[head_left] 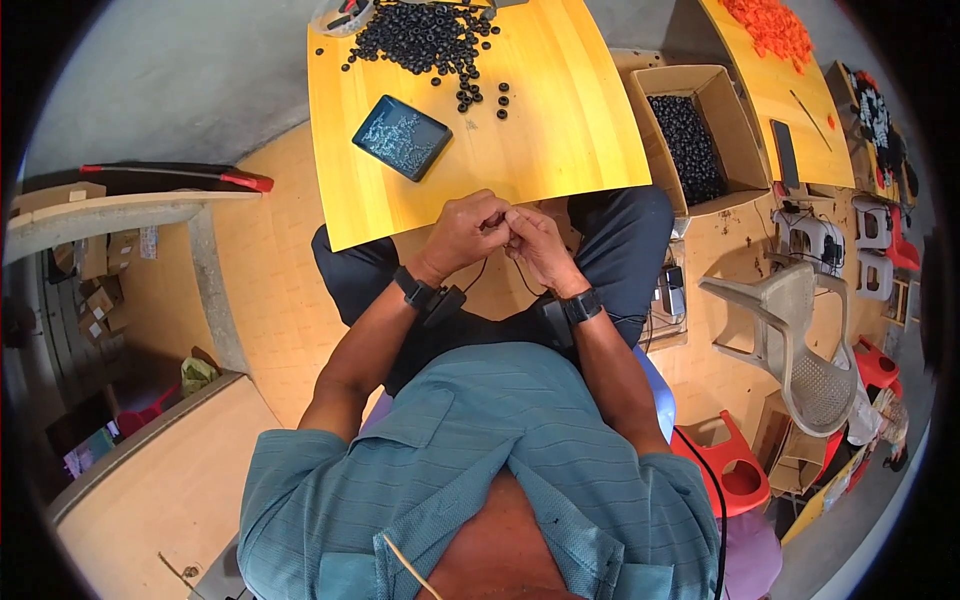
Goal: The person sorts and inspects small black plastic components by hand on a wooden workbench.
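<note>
My left hand [463, 232] and my right hand [541, 247] meet just off the near edge of the yellow table [570, 140]. Both are closed, thumbs and fingertips pinched together. Whatever lies between them is hidden or too small to make out. Beyond my left hand, a dark rectangular tray [437, 132] rests on the tabletop, with many small shiny pieces [398, 137] scattered inside. Farther back spreads a heap of small black ring-shaped parts [420, 38]. Several loose ones lie between the heap and the tray.
A clear tub [342, 18] stands at the table's far left. On the right, a cardboard box [740, 115] holds many black parts [686, 150]. Past it, orange pieces [770, 30] cover part of another table. A grey chair [785, 320] and red stool [735, 465] stand to my right.
</note>
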Demonstrator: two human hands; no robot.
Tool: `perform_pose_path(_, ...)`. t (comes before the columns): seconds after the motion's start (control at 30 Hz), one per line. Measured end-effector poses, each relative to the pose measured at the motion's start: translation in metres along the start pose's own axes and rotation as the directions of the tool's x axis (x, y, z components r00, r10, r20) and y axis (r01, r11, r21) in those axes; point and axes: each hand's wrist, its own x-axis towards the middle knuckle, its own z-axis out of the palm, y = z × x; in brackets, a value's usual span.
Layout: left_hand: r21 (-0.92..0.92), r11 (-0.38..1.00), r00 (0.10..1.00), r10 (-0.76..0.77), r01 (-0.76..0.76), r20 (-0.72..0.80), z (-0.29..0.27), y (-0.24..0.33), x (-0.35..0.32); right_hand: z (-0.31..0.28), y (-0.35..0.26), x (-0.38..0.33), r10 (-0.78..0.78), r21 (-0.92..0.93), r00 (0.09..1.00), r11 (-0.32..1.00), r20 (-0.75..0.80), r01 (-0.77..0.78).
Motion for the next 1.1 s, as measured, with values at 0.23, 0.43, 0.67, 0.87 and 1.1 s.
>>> perform_pose_path(0.23, 0.018, 0.999, 0.999, 0.027, -0.028, 0.023, -0.001, -0.004, 0.0, 0.003, 0.005, -0.001, -0.025, 0.098, 0.999, 0.995, -0.022, 0.027)
perform_pose_path(0.43, 0.071, 0.997, 0.997, 0.02, -0.025, 0.075, -0.003, -0.007, -0.002, -0.001, 0.007, -0.001, -0.009, 0.053, 0.998, 0.998, -0.063, 0.012)
perform_pose_path(0.67, -0.206, 0.968, 0.986, -0.124, 0.145, 0.112, 0.001, -0.015, -0.004, -0.009, 0.003, 0.001, 0.108, 0.318, 0.993, 0.941, 0.043, -0.116)
perform_pose_path(0.87, -0.102, 0.933, 0.937, -0.336, 0.345, 0.093, 0.011, 0.001, 0.008, 0.011, -0.004, 0.001, 0.052, 0.127, 0.998, 0.991, 0.02, -0.054)
perform_pose_path(1.1, -0.232, 0.912, 0.938, -0.346, 0.337, 0.005, 0.023, -0.012, -0.008, 0.022, -0.004, -0.006, -0.005, -0.032, 1.0, 0.999, 0.011, 0.005)
